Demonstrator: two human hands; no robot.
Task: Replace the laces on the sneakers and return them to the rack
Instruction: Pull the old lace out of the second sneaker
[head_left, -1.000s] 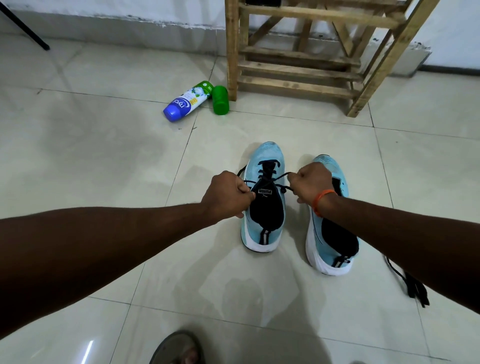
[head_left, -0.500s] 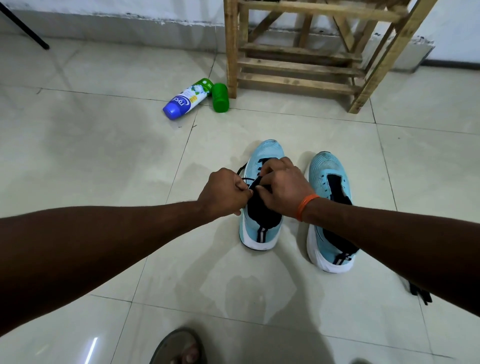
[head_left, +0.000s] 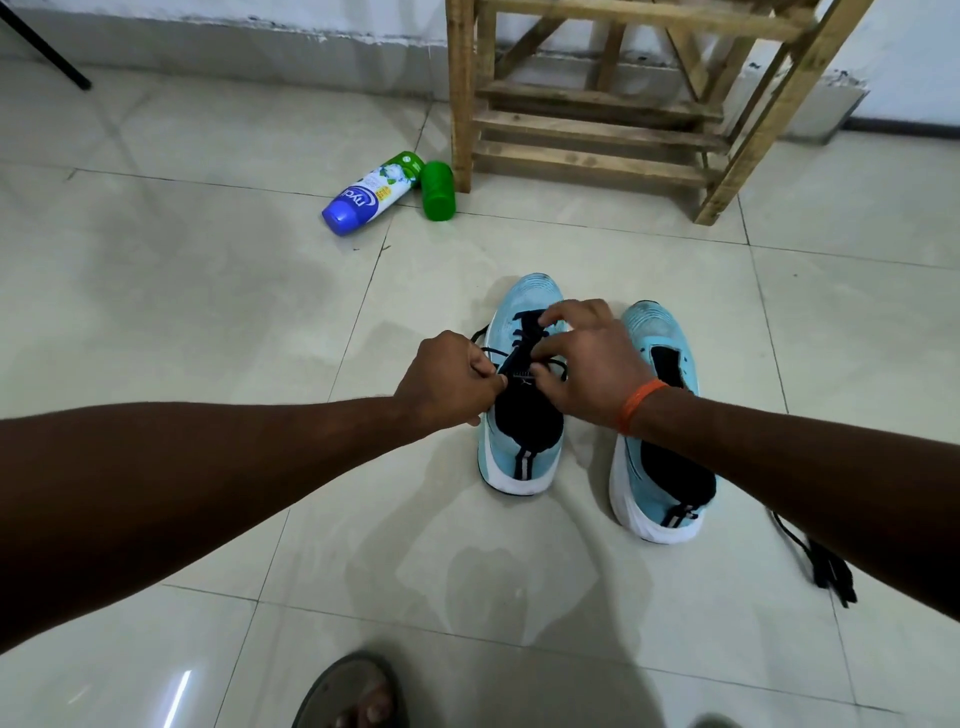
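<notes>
Fingers (head_left: 566, 310) of our right hand (head_left: 589, 366) have slid toeward since half a second ago, pinching the black lace (head_left: 523, 332) on the near sneaker (head_left: 524, 457), left hand (head_left: 447, 382) gripping its end, second sneaker (head_left: 660, 483) just right of it, open floor (head_left: 415, 270) beyond it toward the rack (head_left: 597, 130).

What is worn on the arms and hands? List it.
The left arm and right arm show no sleeves. The left hand and right hand are ungloved. An orange band circles the right wrist; the left wrist has none.
</notes>
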